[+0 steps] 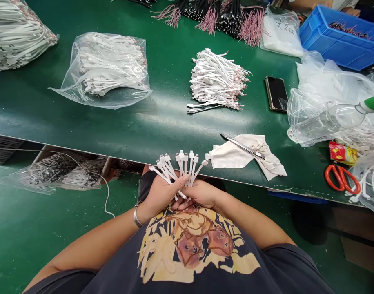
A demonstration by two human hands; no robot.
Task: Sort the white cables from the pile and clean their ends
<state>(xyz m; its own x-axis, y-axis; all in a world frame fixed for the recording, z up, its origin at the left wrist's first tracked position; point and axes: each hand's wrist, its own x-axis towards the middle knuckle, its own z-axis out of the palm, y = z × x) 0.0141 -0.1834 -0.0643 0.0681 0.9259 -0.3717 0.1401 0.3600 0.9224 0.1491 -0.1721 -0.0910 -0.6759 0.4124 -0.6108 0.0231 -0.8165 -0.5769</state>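
Close to my body, at the table's front edge, my left hand (167, 192) and my right hand (202, 192) meet around a fan of short white cables (184, 163). Their connector ends spread upward, while the wire ends poke out below my fingers. Both hands are closed on the cables, thumbs on top; the fingers underneath are partly hidden. A white cloth (231, 155) lies just beyond my right hand, with metal tweezers (243, 146) resting across it. Farther back sits a loose pile of white cables (217, 77).
A clear bag of white cables (113, 65) lies left, a bigger bundle (18, 36) beyond it. Toward the right are a phone (276, 93), a plastic bottle (330, 120), red-handled scissors (342, 179) and a blue bin (343, 36). Black-and-pink wire bundles (223, 18) line the back.
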